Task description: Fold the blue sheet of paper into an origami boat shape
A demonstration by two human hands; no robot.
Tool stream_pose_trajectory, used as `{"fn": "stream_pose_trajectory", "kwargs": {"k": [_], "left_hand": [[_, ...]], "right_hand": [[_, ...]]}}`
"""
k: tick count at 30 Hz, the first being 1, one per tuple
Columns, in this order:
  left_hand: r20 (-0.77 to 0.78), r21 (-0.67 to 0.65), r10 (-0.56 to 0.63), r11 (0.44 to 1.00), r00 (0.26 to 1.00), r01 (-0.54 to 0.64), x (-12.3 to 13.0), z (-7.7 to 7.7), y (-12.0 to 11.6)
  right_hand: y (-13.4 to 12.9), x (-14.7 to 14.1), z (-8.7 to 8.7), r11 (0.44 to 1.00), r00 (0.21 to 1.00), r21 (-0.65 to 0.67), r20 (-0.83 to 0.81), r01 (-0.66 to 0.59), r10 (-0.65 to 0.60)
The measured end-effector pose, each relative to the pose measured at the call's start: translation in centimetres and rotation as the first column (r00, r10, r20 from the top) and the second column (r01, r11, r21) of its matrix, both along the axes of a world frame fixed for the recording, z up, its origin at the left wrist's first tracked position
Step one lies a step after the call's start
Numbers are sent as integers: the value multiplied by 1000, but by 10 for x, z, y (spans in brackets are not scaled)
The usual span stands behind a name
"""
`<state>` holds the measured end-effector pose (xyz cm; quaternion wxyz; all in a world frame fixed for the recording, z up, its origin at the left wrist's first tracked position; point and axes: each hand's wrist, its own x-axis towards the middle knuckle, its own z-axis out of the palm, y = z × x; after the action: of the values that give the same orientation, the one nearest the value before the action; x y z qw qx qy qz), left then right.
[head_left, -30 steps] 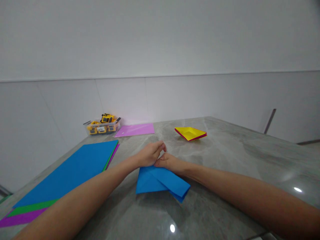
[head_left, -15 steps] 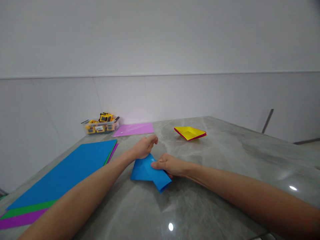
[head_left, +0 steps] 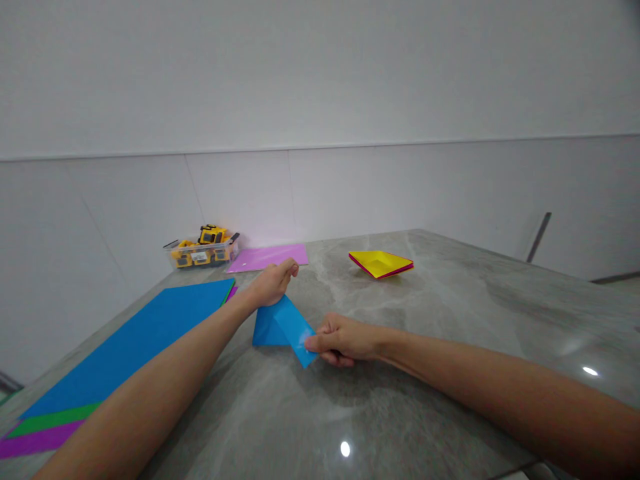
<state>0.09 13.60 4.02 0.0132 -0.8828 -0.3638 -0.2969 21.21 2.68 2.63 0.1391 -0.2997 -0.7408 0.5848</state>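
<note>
A folded blue paper [head_left: 284,325] lies tilted on the grey marbled table, with a strip-like flap slanting toward the lower right. My right hand [head_left: 340,340] pinches the flap's right edge between thumb and curled fingers. At the paper's upper edge, my left hand [head_left: 274,281] rests its heel or wrist on the sheet, fingers curled above the table. Whether those fingers grip anything is not visible. Part of the top edge is hidden under the left hand.
Large blue sheets [head_left: 135,340] over green and purple ones lie at left. Behind are a clear box of yellow toy vehicles [head_left: 203,253] and a pink sheet [head_left: 270,257]. A yellow and red folded paper [head_left: 381,264] sits back right on the table [head_left: 450,333].
The blue paper and my left hand have shifted left and slightly away. My right hand has slid down along the flap toward its lower end.
</note>
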Motion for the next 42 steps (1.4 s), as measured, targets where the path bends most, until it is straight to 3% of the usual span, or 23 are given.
{"fn": "stream_pose_trajectory", "kwargs": {"k": [2, 4, 6, 8, 11, 15, 18, 21, 25, 30, 36, 42], "left_hand": [[18, 13, 41, 999, 999, -42, -15, 0, 5], [60, 28, 111, 993, 992, -113, -32, 1, 10], [83, 33, 145, 988, 986, -148, -44, 5, 13], [59, 17, 121, 992, 991, -122, -43, 11, 11], [-42, -43, 26, 999, 999, -28, -13, 17, -4], [-87, -26, -2, 1000, 996, 0, 41, 21, -40], [-216, 20, 40, 999, 975, -36, 59, 28, -60], [-320, 92, 160, 986, 934, -137, 55, 39, -63], [-286, 112, 254, 966, 924, -231, 42, 48, -53], [-202, 82, 220, 975, 955, -207, 55, 39, -60], [-287, 69, 209, 978, 935, -197, 78, 30, -82], [-165, -22, 63, 997, 984, -68, 73, 21, -74]], "right_hand": [[-9, 7, 3, 983, 983, -30, 38, -180, 181], [-15, 15, 1, 932, 932, -71, 41, -356, 359], [-10, 21, -5, 961, 960, 4, -44, -278, 278], [6, 24, -15, 993, 969, 106, -232, -57, 81], [33, 20, -28, 980, 893, 39, -420, 196, -162], [40, 13, -29, 984, 944, 49, -293, 172, -150], [28, 14, -24, 988, 977, 125, -205, 88, -61], [16, 18, -20, 984, 987, 174, -162, 22, 6], [11, 20, -16, 973, 982, 222, -186, 67, -25], [12, 12, -16, 957, 990, 272, -123, 106, -74], [9, 5, -18, 952, 965, 250, -233, 179, -121], [12, 5, -17, 946, 972, 264, -191, 188, -140]]}}
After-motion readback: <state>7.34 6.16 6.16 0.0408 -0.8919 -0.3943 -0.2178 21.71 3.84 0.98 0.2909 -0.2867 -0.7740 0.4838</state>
